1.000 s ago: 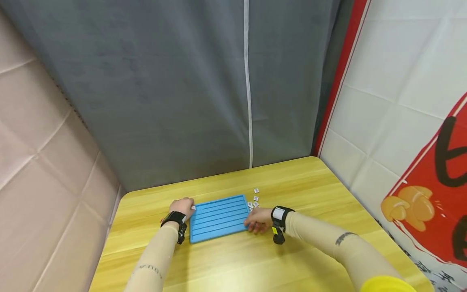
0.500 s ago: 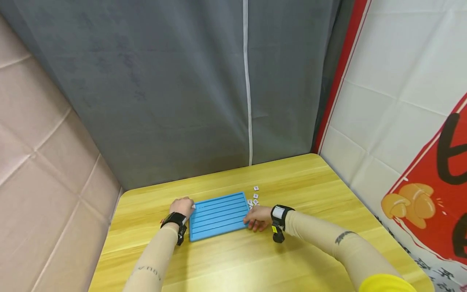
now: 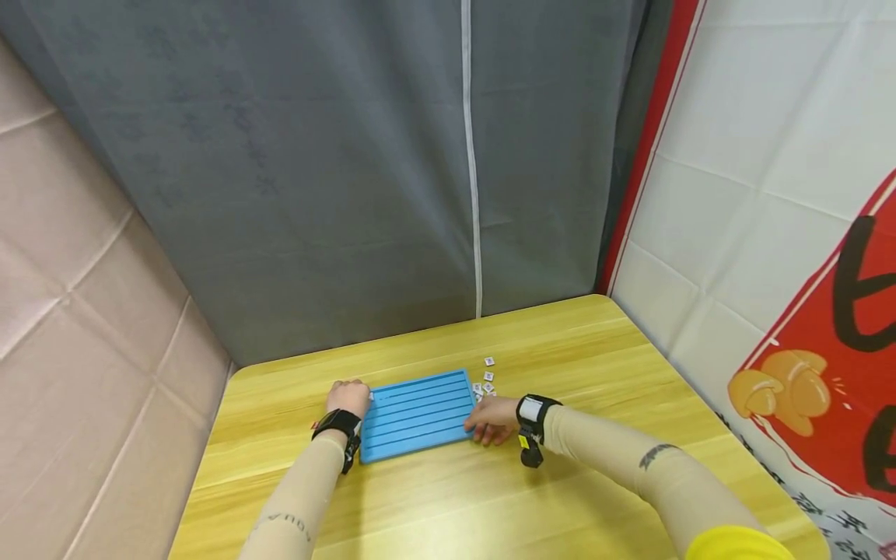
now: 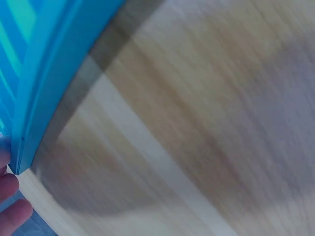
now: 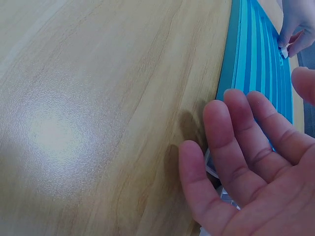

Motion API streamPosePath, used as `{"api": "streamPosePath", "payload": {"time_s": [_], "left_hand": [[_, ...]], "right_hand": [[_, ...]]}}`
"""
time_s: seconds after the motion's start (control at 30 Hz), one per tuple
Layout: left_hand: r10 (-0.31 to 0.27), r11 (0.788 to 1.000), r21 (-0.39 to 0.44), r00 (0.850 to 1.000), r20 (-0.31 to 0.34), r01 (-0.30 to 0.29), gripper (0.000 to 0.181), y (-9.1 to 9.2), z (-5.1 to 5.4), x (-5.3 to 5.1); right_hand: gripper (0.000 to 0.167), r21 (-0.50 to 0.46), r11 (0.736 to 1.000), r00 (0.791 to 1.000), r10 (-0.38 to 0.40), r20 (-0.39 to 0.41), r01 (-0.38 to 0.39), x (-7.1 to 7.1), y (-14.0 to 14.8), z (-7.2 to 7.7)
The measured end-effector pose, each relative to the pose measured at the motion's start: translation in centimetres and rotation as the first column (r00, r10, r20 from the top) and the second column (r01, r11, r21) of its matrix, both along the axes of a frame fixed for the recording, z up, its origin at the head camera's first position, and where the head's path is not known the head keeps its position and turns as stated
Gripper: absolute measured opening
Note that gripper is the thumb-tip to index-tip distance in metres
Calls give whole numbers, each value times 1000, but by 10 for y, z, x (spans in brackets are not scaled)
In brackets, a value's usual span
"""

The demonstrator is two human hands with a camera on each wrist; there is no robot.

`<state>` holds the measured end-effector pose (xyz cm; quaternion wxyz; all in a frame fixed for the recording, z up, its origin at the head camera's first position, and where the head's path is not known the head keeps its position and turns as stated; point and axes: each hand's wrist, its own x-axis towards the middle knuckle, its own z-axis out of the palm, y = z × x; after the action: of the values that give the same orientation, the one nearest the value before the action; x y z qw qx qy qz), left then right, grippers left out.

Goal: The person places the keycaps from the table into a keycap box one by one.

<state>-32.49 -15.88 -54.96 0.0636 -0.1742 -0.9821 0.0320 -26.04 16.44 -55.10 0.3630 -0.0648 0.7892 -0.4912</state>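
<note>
A blue ridged tray [image 3: 418, 416] lies on the table. At its far left corner my left hand [image 3: 348, 397] pinches a small white tile [image 5: 284, 52] between thumb and finger, seen best in the right wrist view. The left wrist view shows only some of that hand's fingertips beside the tray corner [image 4: 44, 88]. By the tray's right edge is my right hand [image 3: 494, 420], its fingers loosely bent and spread with nothing between them in the right wrist view. Whether it touches the tray I cannot tell. Several small white tiles [image 3: 488, 376] lie just beyond it.
The wooden table [image 3: 427, 505] extends around the tray. A grey curtain [image 3: 350, 194] hangs behind its far edge, a pale padded wall [image 3: 105, 334] stands at the left, and a white and red printed sheet [image 3: 728, 210] hangs at the right.
The head view has shifted slightly. Both hands and the tray keep nearly the same places, and the left hand remains at the tray's far left corner.
</note>
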Motion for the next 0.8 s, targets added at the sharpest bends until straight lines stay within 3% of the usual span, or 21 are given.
{"api": "streamPosePath", "payload": {"time_s": [0.1, 0.17, 0.23, 0.3, 0.37, 0.43, 0.5, 0.57, 0.67, 0.8], "left_hand": [[17, 999, 40, 999, 38, -19, 5, -1, 3, 2], [5, 996, 87, 997, 74, -12, 17, -1, 6, 2], [-36, 989, 147, 993, 115, 19, 33, 1, 10, 3], [-110, 975, 211, 979, 172, 73, 43, 4, 14, 8], [-203, 953, 269, 951, 235, 137, 44, 9, 20, 15], [-293, 928, 317, 909, 297, 196, 41, 15, 23, 26], [-363, 912, 320, 869, 335, 258, 36, 21, 24, 38], [-412, 899, 306, 842, 349, 313, 31, 26, 23, 50], [-433, 898, 238, 841, 324, 370, 28, 27, 18, 65], [-419, 905, 191, 871, 258, 379, 28, 23, 11, 78]], "right_hand": [[30, 3, 1000, 1000, 10, -11, -10, 2, -1, 1], [30, 7, 1000, 1000, 14, -20, -14, 3, -1, 4], [30, 7, 1000, 1000, 12, -29, -12, 4, 0, 6], [30, 6, 1000, 1000, 10, -29, -10, 4, 2, 10], [31, -1, 1000, 1000, 0, -26, 0, 3, 5, 13], [31, 3, 1000, 999, -18, -31, 18, 2, 10, 16], [32, 12, 999, 999, -34, -39, 35, 2, 14, 18], [32, 27, 999, 998, -37, -51, 38, 1, 17, 21], [34, 50, 999, 997, -4, -74, 7, 2, 20, 25], [33, 112, 993, 989, 55, -139, -39, 1, 23, 27]]}}
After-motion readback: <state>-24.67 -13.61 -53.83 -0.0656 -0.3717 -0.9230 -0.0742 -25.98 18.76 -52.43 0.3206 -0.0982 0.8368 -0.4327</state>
